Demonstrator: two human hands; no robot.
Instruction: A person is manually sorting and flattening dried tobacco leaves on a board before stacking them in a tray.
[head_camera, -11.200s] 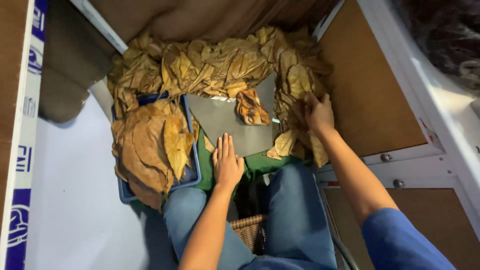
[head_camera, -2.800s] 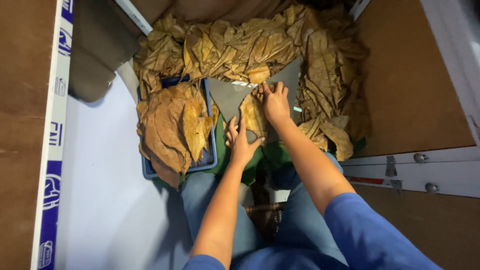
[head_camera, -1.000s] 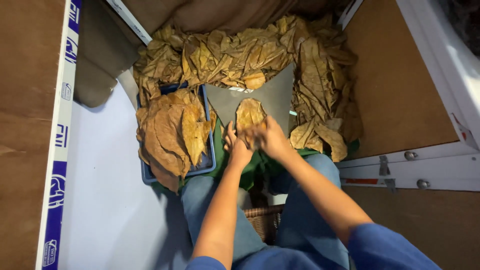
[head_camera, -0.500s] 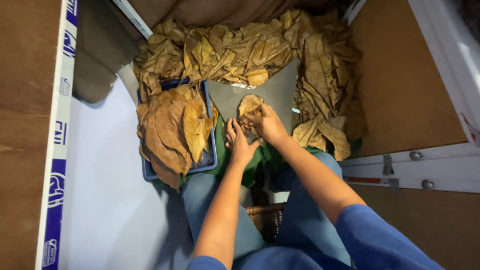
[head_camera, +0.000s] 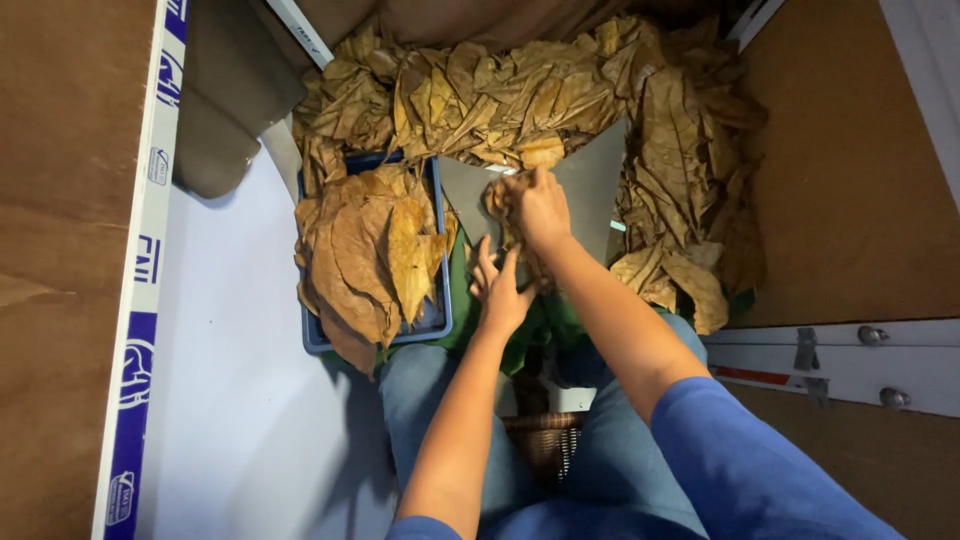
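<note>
Seated worker flattening a dried leaf, seen from the head camera. Nearest the viewer are the blue sleeves and the denim-clad knees (head_camera: 440, 400), with a woven basket (head_camera: 545, 445) partly hidden between them. Just beyond, the left hand (head_camera: 497, 290) lies with fingers spread and released, its palm pressing down at the near edge of the grey work board (head_camera: 585, 185), over a patch of green cloth (head_camera: 545, 325). A little farther, the right hand (head_camera: 540, 205) curls over a single dried brown leaf (head_camera: 497, 200), pinching it between fingertips and thumb; the leaf lies on the board, touching both the hand and the board's middle. To the left, a blue tray (head_camera: 435, 250) bears a stack of flattened leaves (head_camera: 365, 255) that overhangs its near rim. Far and to the right, a loose heap of crumpled leaves (head_camera: 560, 90) rings the board. The step in hand appears to be spreading one leaf open on the board. The next move probably calls for the left palm to pin the leaf while the right smooths it gently, since such brittle material is likely to tear.
</note>
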